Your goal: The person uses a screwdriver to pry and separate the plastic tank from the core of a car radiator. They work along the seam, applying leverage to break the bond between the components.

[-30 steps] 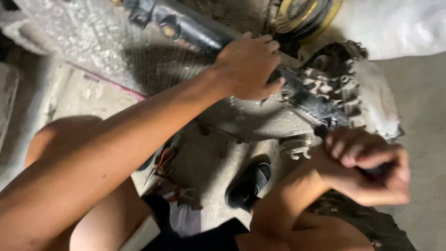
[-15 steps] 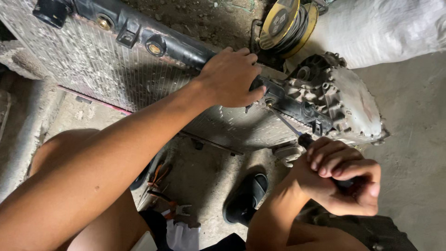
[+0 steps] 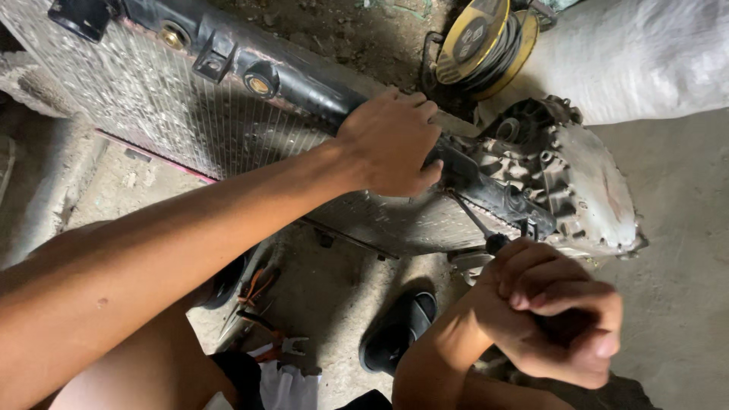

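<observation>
Left hand [image 3: 391, 144] was clamped over the black plastic top tank [image 3: 304, 83] of a finned metal radiator [image 3: 159, 114], fingers curled over the far edge, thumb pressed on the near side. Palm down, grip closed on the tank.

Right hand [image 3: 558, 315] was balled into a tight fist round the handle of a thin-shafted screwdriver [image 3: 474, 220]; handle itself hidden inside the fist. Shaft ran up and left from the fist, tip against the lower edge of the tank just right of the left hand. Couldn't tell exactly what the tip sat in.

Radiator lay tilted across the dirty concrete floor [image 3: 683, 228], its right end resting on or against a grey cast-metal housing [image 3: 577, 182]; contact point not clear.

Behind that stood a yellow cable reel [image 3: 478, 38] with black cord, next to a white woven sack [image 3: 638, 53]. Below the radiator lay a black slip-on sandal [image 3: 399, 330] and, to its left, orange-handled pliers [image 3: 262, 292] on the floor. Person's bare knee filled the bottom left.
</observation>
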